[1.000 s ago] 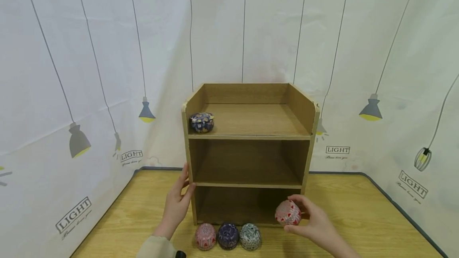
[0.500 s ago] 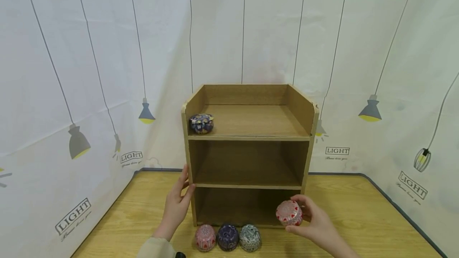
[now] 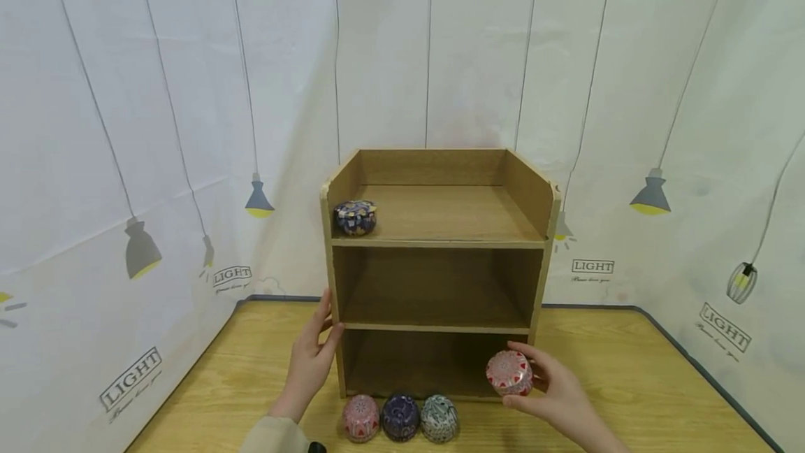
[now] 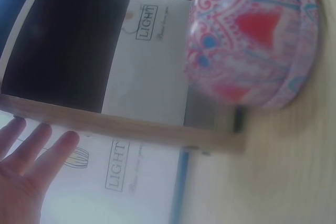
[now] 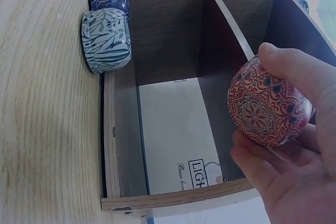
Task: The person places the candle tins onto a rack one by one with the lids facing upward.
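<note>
Our right hand [image 3: 553, 390] still grips the red tin [image 3: 509, 372], barely shifted near the shelf's [image 3: 434, 243] lower right corner; our left hand [image 3: 311, 355], fingers straight, steadies its side.

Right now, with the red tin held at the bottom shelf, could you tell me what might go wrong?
The right hand grips the red tin beside the shelf's right wall, so it could knock that wall. The left hand only rests flat against the left side, so the shelf might shift. The three tins lined up in front could get bumped.

The right hand [image 5: 294, 182] holds a red patterned tin [image 5: 266, 103] before the wooden shelf [image 5: 168, 40].
</note>
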`<state>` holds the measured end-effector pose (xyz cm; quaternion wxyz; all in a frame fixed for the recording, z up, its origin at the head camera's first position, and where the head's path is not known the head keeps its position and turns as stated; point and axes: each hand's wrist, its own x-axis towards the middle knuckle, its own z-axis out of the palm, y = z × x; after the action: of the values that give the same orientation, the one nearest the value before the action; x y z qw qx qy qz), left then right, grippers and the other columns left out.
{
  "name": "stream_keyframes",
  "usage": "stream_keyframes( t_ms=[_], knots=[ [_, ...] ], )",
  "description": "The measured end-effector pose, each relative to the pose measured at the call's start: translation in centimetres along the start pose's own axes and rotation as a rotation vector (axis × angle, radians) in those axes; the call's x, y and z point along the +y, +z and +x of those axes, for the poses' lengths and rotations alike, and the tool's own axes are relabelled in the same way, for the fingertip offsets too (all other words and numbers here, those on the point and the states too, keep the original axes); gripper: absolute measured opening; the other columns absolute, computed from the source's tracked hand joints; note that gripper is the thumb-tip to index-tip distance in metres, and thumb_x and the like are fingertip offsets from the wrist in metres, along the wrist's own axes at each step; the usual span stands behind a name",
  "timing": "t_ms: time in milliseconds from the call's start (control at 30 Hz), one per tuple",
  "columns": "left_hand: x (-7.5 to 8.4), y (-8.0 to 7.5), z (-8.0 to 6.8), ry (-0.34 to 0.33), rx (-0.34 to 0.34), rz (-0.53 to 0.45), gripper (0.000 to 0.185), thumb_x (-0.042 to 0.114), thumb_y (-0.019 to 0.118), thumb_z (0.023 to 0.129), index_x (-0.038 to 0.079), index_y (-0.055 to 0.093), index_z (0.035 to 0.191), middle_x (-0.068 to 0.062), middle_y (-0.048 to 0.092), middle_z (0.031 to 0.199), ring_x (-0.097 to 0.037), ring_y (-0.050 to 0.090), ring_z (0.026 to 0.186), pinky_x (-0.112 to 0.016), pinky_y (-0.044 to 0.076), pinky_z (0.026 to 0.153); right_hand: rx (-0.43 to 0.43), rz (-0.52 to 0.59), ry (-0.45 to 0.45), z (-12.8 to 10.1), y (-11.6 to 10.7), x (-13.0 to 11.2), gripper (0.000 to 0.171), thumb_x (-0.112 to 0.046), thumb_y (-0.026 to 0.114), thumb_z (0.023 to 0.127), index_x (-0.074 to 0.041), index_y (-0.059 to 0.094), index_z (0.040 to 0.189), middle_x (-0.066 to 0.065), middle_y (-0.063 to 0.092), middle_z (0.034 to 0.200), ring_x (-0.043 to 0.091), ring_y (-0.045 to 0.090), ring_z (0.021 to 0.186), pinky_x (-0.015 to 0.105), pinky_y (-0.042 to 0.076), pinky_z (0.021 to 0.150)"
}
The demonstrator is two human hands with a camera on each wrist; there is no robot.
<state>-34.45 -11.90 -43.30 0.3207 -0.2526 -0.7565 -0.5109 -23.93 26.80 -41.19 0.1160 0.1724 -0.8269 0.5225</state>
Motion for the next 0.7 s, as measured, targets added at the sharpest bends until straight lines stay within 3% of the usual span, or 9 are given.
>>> stream_keyframes(
  t_ms=[233, 567, 700],
  knots=[
    [-0.1, -0.16, 0.07, 0.022, -0.004, 0.006, 0.067, 0.003, 0.063, 0.093, 0.019, 0.035, 0.152, -0.016, 0.043, 0.147, -0.038, 0.06, 0.107, -0.028, 0.057, 0.066, 0.018, 0.002, -0.009, 0.01, -0.02, -0.14, 0.072, -0.012, 0.086, 0.073, 0.0, 0.05, 0.135, 0.023, 0.056, 0.124, 0.015, 0.063, 0.101, 0.026, 0.053, 0.082],
    [0.79, 0.14, 0.21, 0.052, 0.04, 0.045, 0.068, -0.009, 0.063, 0.089, 0.005, 0.035, 0.149, -0.023, 0.045, 0.143, -0.043, 0.061, 0.102, -0.029, 0.057, 0.059, 0.047, 0.036, -0.053, -0.02, -0.17, -0.14, 0.072, -0.006, 0.086, 0.071, 0.005, 0.051, 0.132, 0.024, 0.056, 0.121, 0.009, 0.062, 0.097, 0.023, 0.054, 0.08],
    [0.6, 0.2, 0.21, 0.049, 0.045, 0.027, 0.072, -0.01, 0.066, 0.087, 0.008, 0.035, 0.149, -0.023, 0.048, 0.14, -0.041, 0.061, 0.101, -0.026, 0.057, 0.059, 0.078, 0.043, -0.105, 0.03, -0.19, -0.27, 0.07, -0.001, 0.086, 0.069, 0.006, 0.052, 0.13, 0.025, 0.057, 0.119, 0.006, 0.062, 0.097, 0.022, 0.053, 0.08]
  ],
)
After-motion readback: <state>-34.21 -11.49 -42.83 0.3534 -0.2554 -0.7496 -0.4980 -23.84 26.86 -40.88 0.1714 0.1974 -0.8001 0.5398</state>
